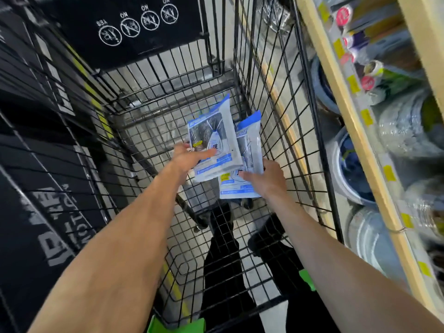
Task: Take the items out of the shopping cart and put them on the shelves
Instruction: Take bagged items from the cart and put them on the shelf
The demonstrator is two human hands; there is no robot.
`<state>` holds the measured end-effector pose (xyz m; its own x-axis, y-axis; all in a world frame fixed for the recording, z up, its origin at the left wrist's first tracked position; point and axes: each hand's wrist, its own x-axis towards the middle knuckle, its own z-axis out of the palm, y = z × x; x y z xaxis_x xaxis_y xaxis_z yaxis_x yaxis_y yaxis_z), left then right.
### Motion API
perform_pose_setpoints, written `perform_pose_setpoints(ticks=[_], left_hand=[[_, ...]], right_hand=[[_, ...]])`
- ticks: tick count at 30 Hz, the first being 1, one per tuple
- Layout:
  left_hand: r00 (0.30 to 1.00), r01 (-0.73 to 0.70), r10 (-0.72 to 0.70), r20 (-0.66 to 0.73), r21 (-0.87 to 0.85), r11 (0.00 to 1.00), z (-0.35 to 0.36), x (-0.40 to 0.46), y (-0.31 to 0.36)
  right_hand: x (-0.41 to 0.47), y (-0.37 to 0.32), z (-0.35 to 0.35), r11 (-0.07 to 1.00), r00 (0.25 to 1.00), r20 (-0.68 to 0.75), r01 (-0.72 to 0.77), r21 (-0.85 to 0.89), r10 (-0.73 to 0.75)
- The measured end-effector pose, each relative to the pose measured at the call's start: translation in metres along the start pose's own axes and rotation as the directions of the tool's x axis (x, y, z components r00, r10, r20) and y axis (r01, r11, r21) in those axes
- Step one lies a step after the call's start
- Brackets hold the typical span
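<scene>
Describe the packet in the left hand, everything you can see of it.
The left packet is a flat, glossy plastic pouch, white and pale grey with a blue top edge, blue label bands near the bottom and a small yellow patch. Its print is too blurred to read. It is tilted, blue end pointing away from the person, held above the wire floor of the shopping cart. The left hand grips its lower left corner, thumb laid across the front. Its right edge overlaps a similar packet held by the right hand.
</scene>
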<state>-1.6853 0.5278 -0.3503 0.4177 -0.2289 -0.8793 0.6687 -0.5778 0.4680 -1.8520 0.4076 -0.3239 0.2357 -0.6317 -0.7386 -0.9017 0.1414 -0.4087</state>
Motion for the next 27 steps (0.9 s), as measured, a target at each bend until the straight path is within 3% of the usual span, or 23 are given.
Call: perform_pose_setpoints(ticks=[3, 8, 14, 18, 21, 24, 27], left_hand=[[0.999, 0.001, 0.002, 0.047, -0.067, 0.998, 0.0, -0.024, 0.005], [0.941, 0.043, 0.098, 0.325, -0.402, 0.915, -0.024, -0.08, 0.026], [0.907, -0.2, 0.361, 0.216, -0.534, 0.822, -0.048, -0.159, 0.092], [0.833, -0.372, 0.49, 0.257, -0.396, 0.84, -0.026, -0.21, 0.146], [0.74, -0.504, 0.545, 0.394, -0.211, 0.837, 0.029, -0.247, 0.184], [0.637, -0.619, 0.539, 0.552, -0.051, 0.784, 0.097, -0.279, 0.21], [0.515, -0.737, 0.479, 0.711, 0.082, 0.671, 0.176, -0.318, 0.215]], right_hand=[[-0.016, 0.0, -0.008, 0.994, 1.0, -0.006, 0.002, 0.114, -0.002], [-0.073, -0.021, -0.022, 0.957, 0.998, -0.019, 0.057, 0.283, -0.054], [-0.16, -0.053, -0.055, 0.838, 0.983, -0.151, 0.166, 0.519, -0.101], [-0.203, -0.056, -0.103, 0.699, 0.929, -0.369, 0.286, 0.655, -0.034], [-0.229, -0.035, -0.154, 0.592, 0.862, -0.502, 0.366, 0.718, 0.076], [-0.249, -0.002, -0.204, 0.481, 0.771, -0.61, 0.471, 0.739, 0.182], [-0.265, 0.047, -0.245, 0.376, 0.724, -0.605, 0.486, 0.789, 0.333]])
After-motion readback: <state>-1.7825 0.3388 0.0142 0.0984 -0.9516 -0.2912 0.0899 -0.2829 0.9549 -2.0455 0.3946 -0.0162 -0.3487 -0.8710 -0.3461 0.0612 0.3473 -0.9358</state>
